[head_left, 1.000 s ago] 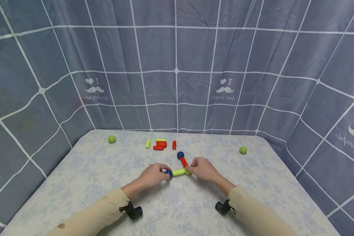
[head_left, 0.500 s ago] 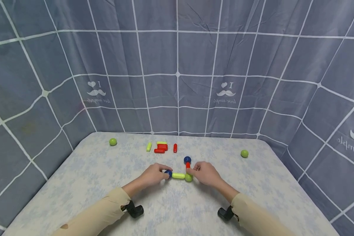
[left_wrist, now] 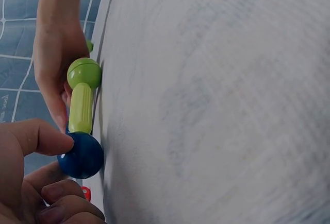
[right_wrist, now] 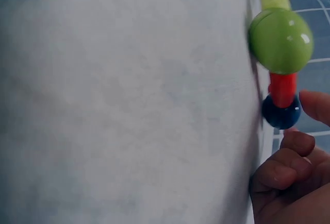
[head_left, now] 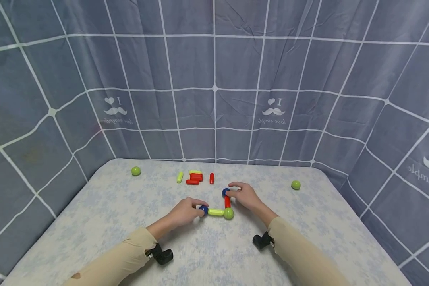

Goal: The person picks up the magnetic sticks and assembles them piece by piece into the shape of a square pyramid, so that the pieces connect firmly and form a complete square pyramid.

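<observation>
An L of toy building pieces lies on the table: a near blue ball (head_left: 203,210), a yellow-green rod (head_left: 216,212), a green ball (head_left: 228,213) at the corner, a red rod (head_left: 227,201) and a far blue ball (head_left: 225,192). My left hand (head_left: 184,210) pinches the near blue ball between thumb and forefinger, plainly so in the left wrist view. Thumb and forefinger of my right hand (head_left: 248,196) curl round the far blue ball; whether both touch it is hard to tell. The rods meet the green ball at about a right angle.
Loose red rods (head_left: 194,179) and yellow-green rods (head_left: 180,177) lie farther back on the table (head_left: 214,254). One green ball (head_left: 136,171) sits at the back left, another green ball (head_left: 295,185) at the back right. A grey-blue checked curtain (head_left: 186,67) stands round the back and sides.
My right hand has moved from the green corner ball along the red rod to the far blue ball. The red arm has swung rightward, squarer to the yellow-green rod. My left hand stays put.
</observation>
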The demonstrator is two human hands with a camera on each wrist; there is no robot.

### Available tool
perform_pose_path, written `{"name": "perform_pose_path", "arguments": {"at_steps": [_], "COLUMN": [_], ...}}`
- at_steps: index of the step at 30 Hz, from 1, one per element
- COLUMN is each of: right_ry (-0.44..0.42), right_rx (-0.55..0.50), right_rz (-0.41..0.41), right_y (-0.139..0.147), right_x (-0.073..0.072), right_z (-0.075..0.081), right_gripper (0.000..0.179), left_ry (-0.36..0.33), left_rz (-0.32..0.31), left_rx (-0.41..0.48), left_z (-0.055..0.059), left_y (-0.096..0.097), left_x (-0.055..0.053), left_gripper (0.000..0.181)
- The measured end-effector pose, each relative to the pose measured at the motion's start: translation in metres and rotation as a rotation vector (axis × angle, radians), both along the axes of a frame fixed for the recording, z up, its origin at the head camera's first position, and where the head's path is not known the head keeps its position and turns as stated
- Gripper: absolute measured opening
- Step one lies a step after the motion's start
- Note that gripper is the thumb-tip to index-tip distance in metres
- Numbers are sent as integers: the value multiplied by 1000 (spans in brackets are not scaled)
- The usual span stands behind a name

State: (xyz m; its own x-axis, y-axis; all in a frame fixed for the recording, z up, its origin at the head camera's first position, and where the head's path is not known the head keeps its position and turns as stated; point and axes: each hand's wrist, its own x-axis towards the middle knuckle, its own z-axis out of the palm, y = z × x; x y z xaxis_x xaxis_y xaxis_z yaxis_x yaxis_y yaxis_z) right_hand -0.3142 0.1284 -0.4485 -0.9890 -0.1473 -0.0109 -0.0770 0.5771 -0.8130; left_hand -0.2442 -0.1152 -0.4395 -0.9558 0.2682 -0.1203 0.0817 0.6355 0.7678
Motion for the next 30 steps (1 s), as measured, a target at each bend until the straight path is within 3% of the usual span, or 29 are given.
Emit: {"name": "perform_pose_path", "arguments": {"at_steps": [11,30], "right_ry": [10,-19], "right_rx": [76,35], "right_rz": [-24,-55], "right_y": [-6,-6], "right_x": [-6,-3], "right_z": [-3,-7], "right_gripper": [29,31], "left_ry": [0,-11], "left_rz": [-7,-8], "left_rx": [4,9], "left_z": [3,2], "left_y": [0,-1], "left_x": [2,5], "left_gripper": [38,37]}}
